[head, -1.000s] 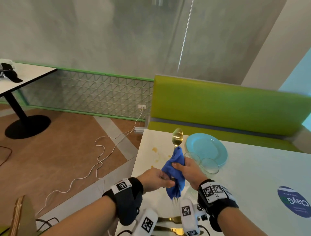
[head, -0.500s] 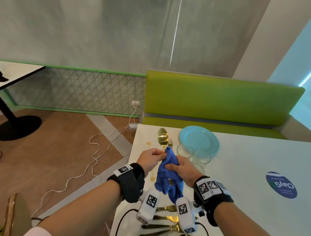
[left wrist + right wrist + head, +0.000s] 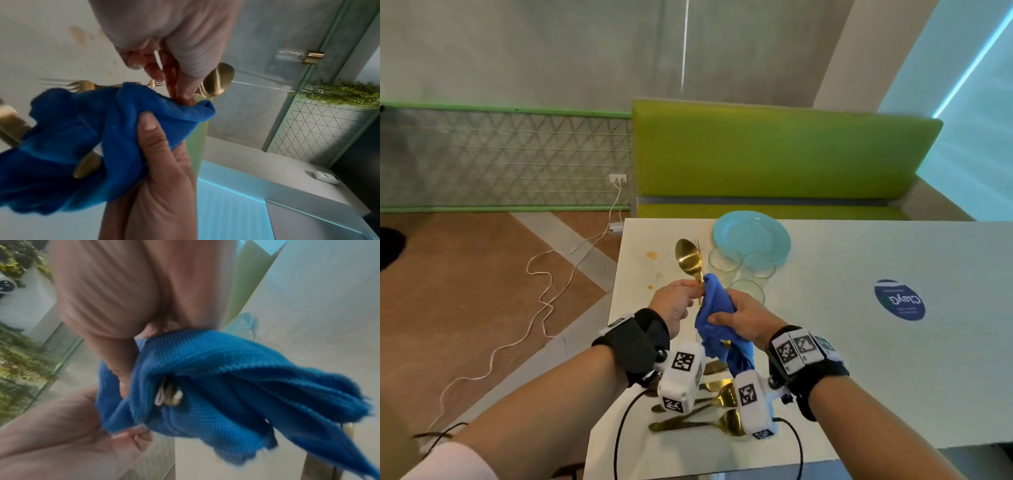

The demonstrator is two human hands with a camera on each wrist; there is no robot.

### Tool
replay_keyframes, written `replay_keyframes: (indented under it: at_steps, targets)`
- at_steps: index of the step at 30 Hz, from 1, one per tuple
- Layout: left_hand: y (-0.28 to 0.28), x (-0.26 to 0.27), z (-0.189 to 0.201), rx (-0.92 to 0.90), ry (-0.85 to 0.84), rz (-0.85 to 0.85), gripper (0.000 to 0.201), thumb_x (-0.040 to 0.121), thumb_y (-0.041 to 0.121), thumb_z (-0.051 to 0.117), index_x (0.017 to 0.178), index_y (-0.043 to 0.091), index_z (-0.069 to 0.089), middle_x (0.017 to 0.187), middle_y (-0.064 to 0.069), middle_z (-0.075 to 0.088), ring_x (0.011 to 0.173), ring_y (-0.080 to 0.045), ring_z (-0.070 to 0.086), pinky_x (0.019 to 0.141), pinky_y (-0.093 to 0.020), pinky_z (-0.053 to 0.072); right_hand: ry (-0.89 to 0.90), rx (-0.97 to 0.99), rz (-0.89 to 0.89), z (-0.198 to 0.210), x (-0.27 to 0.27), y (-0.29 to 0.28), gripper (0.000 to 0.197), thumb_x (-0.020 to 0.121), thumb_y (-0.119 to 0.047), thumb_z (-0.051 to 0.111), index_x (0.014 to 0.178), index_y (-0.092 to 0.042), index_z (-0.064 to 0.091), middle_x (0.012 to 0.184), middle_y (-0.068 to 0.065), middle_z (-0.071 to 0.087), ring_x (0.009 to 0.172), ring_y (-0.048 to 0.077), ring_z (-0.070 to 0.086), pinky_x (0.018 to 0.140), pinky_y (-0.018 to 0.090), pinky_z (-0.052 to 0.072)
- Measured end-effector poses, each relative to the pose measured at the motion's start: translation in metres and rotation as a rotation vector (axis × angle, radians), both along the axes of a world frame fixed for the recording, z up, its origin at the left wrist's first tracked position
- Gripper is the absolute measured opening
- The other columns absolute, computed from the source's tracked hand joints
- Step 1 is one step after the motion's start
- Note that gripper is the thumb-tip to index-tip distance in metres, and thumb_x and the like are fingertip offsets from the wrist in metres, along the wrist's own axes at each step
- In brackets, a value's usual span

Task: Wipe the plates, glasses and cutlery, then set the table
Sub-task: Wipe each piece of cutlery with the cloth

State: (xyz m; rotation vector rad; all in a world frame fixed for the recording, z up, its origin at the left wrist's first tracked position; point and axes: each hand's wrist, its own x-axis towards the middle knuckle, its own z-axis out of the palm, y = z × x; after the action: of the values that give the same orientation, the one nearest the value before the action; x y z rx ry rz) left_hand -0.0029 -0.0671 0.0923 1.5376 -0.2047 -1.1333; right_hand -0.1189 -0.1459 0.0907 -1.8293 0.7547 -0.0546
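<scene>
Spoon (image 3: 689, 260): left fingers (image 3: 690, 291) pinch neck; right fingers (image 3: 717, 318) clamp blue cloth (image 3: 717, 298) round handle.

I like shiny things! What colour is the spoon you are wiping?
Shiny gold. The metal spoon shows best in the head view.

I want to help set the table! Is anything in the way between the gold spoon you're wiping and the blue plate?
Yes. Three clear glasses stand on the table between the spoon, held up by the left hand, and the blue plate. Go around or over them.
</scene>
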Motion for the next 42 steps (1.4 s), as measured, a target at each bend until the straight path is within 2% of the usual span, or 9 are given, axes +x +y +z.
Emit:
replay_keyframes:
  at_steps: [7, 10, 12, 15, 21, 24, 30, 35, 42]
  targets:
    - [0.006, -0.001, -0.006, 0.006, 0.021, 0.075, 0.012, 0.088, 0.022, 0.063, 0.095, 0.013, 0.059, 0.081, 0.003, 0.053, 0.090, -0.018, 0.041, 0.082, -0.031, 0.031, 0.175, -0.180, 0.028, -0.002, -0.029, -0.001, 0.014, 0.081, -0.020, 0.066, 0.086, -0.012, 0.057, 0.081, 0.005, 0.058, 0.066, 0.011, 0.050, 0.064, 0.021, 0.041]
    - [0.015, 0.001, -0.010, 0.044, 0.052, 0.088, 0.027, 0.089, 0.022, 0.063, 0.111, 0.007, 0.060, 0.107, -0.011, 0.061, 0.115, -0.033, 0.046, 0.101, -0.038, 0.037, 0.233, -0.257, -0.073, -0.003, -0.041, -0.008, 0.019, 0.078, -0.027, 0.070, 0.084, -0.015, 0.057, 0.079, 0.002, 0.058, 0.068, 0.012, 0.050, 0.062, 0.021, 0.040]
    - [0.022, 0.005, -0.012, 0.061, 0.029, 0.093, 0.038, 0.090, 0.021, 0.062, 0.122, 0.003, 0.056, 0.120, -0.017, 0.057, 0.127, -0.033, 0.041, 0.111, -0.041, 0.031, 0.269, -0.300, -0.140, -0.001, -0.050, -0.015, 0.019, 0.078, -0.028, 0.070, 0.082, -0.016, 0.057, 0.079, 0.002, 0.059, 0.069, 0.013, 0.051, 0.059, 0.020, 0.039]
    - [0.032, 0.010, -0.021, 0.125, -0.052, -0.071, 0.038, 0.089, 0.020, 0.063, 0.122, 0.001, 0.056, 0.128, -0.016, 0.054, 0.119, -0.028, 0.044, 0.107, -0.038, 0.032, 0.286, -0.316, -0.288, 0.001, -0.065, -0.028, 0.019, 0.078, -0.027, 0.070, 0.073, -0.015, 0.056, 0.075, 0.003, 0.059, 0.068, 0.016, 0.052, 0.056, 0.022, 0.038]
    - [0.045, -0.025, -0.059, 0.478, -0.614, -0.957, 0.040, 0.084, 0.034, 0.066, 0.111, 0.004, 0.066, 0.112, -0.007, 0.067, 0.107, -0.022, 0.060, 0.090, -0.028, 0.046, 0.278, -0.300, -0.367, 0.007, -0.077, -0.033, 0.023, 0.079, -0.028, 0.069, 0.065, -0.018, 0.053, 0.064, -0.002, 0.057, 0.060, 0.014, 0.052, 0.054, 0.023, 0.039]
    - [0.046, -0.045, -0.083, 0.552, -0.735, -1.105, 0.041, 0.083, 0.034, 0.068, 0.106, 0.000, 0.066, 0.110, -0.014, 0.068, 0.102, -0.028, 0.064, 0.091, -0.034, 0.052, 0.266, -0.260, -0.368, 0.004, -0.077, -0.028, 0.021, 0.078, -0.028, 0.069, 0.067, -0.017, 0.055, 0.065, -0.002, 0.058, 0.059, 0.012, 0.052, 0.054, 0.023, 0.040]
    - [0.053, -0.057, -0.101, 0.523, -1.014, -1.123, 0.032, 0.082, 0.034, 0.067, 0.101, 0.008, 0.068, 0.115, -0.011, 0.059, 0.104, -0.026, 0.057, 0.092, -0.034, 0.049, 0.248, -0.235, -0.362, 0.006, -0.076, -0.021, 0.019, 0.079, -0.027, 0.069, 0.070, -0.016, 0.056, 0.065, -0.002, 0.059, 0.059, 0.011, 0.053, 0.055, 0.021, 0.041]
    - [0.051, -0.050, -0.101, 0.440, -1.013, -1.016, 0.022, 0.078, 0.035, 0.070, 0.092, 0.019, 0.067, 0.103, -0.001, 0.050, 0.097, -0.020, 0.055, 0.086, -0.028, 0.048, 0.239, -0.223, -0.348, 0.010, -0.065, -0.031, 0.019, 0.079, -0.029, 0.069, 0.070, -0.017, 0.056, 0.066, -0.002, 0.059, 0.060, 0.010, 0.052, 0.054, 0.021, 0.038]
    - [-0.003, 0.013, -0.087, 0.427, -0.952, -0.811, 0.010, 0.083, 0.027, 0.064, 0.082, 0.025, 0.054, 0.097, 0.004, 0.055, 0.089, -0.015, 0.053, 0.080, -0.024, 0.045, 0.210, -0.198, -0.304, 0.009, -0.042, -0.064, 0.021, 0.079, -0.029, 0.069, 0.069, -0.015, 0.057, 0.065, -0.001, 0.058, 0.060, 0.012, 0.053, 0.056, 0.022, 0.041]
